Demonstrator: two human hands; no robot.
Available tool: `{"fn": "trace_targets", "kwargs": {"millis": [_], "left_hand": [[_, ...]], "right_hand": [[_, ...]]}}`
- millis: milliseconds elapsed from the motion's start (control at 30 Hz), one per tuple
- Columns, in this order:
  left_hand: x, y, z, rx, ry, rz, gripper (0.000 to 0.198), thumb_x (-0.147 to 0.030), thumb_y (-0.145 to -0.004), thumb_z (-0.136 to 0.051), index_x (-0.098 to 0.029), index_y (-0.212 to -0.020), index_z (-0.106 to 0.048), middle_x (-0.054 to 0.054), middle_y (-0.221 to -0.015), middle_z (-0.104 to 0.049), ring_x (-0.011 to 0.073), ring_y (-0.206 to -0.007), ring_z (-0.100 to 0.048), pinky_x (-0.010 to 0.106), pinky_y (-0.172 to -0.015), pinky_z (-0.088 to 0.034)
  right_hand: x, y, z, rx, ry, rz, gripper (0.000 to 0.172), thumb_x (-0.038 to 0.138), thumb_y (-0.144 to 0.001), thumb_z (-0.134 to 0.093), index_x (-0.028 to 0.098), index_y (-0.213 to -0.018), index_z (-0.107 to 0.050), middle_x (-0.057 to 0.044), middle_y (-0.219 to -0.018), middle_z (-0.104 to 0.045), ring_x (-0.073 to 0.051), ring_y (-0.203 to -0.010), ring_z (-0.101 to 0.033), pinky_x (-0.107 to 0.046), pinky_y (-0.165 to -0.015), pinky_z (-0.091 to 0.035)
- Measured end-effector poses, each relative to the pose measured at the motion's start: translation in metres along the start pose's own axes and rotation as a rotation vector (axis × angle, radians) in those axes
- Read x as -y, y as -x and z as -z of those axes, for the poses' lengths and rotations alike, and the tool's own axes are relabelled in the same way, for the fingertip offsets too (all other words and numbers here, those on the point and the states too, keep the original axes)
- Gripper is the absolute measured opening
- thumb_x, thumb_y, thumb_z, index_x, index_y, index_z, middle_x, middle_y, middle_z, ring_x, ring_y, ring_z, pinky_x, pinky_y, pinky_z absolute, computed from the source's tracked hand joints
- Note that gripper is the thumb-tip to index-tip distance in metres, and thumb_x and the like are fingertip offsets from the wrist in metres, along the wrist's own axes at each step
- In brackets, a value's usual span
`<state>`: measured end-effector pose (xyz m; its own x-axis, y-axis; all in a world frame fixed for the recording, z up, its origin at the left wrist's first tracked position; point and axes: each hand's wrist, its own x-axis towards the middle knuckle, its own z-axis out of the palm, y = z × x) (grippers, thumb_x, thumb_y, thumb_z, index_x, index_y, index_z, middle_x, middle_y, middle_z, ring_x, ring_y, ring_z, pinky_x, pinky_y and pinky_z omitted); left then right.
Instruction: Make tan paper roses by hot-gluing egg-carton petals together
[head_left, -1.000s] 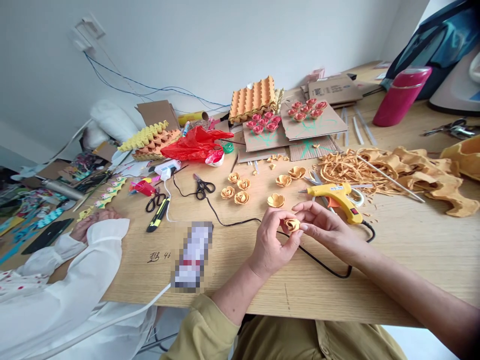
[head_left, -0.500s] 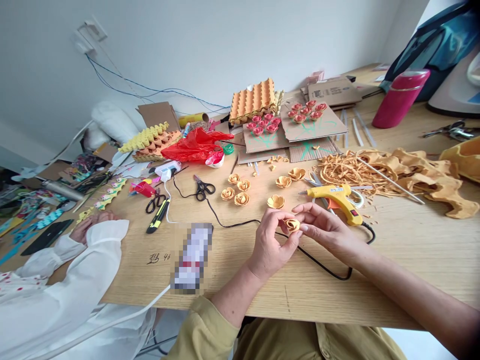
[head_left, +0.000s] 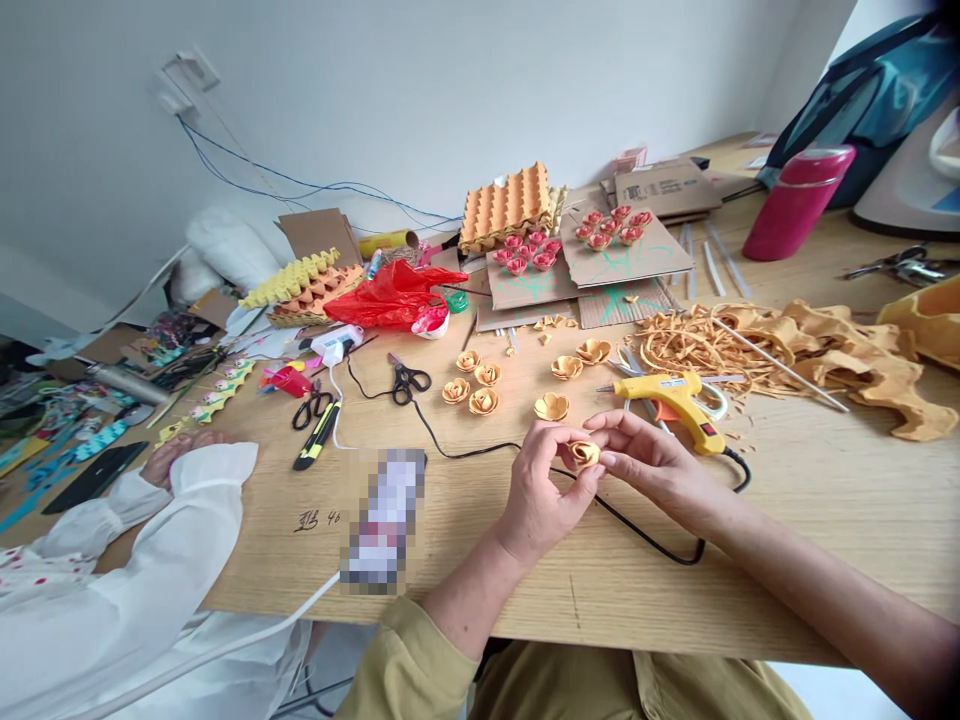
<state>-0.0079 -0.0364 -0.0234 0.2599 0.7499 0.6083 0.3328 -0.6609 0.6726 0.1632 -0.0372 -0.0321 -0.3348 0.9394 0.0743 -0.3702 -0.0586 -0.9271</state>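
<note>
Little has moved since the earlier frame beyond a slight shift of view: my left grip (head_left: 538, 487) and right grip (head_left: 658, 472) are clamped on one rolled flower (head_left: 584, 455) between them, above the table (head_left: 795, 540). Just beyond the right grip lies a yellow glue gun (head_left: 670, 392).

I turn the small curled flower (head_left: 585, 456) slightly between the fingertips of my left hand (head_left: 541, 492) and my right hand (head_left: 651, 462), so its coiled centre shows at a different angle than a second ago. My view tips up a touch as well: the wall socket (head_left: 193, 70) now sits lower and further right, the stacked egg trays (head_left: 505, 206) sit lower, and the pink bottle (head_left: 799, 205) appears a little lower and further left, nearer the middle of what I see.
</note>
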Motion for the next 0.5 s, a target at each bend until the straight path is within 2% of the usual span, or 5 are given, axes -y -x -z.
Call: {"fn": "trace_targets", "kwargs": {"millis": [500], "left_hand": [[0.0035, 0.001, -0.0008, 0.001, -0.005, -0.032, 0.02, -0.02, -0.085, -0.069, -0.019, -0.102, -0.058, 0.004, -0.094, -0.062, 0.0153, -0.081, -0.058, 0.029, -0.073, -0.053]], "right_hand": [[0.0001, -0.0003, 0.0013, -0.025, 0.072, -0.009, 0.033, 0.043, -0.081, -0.079, 0.029, -0.106, -0.064, -0.004, -0.094, -0.074, -0.022, -0.093, -0.07, -0.039, -0.083, -0.056]]}}
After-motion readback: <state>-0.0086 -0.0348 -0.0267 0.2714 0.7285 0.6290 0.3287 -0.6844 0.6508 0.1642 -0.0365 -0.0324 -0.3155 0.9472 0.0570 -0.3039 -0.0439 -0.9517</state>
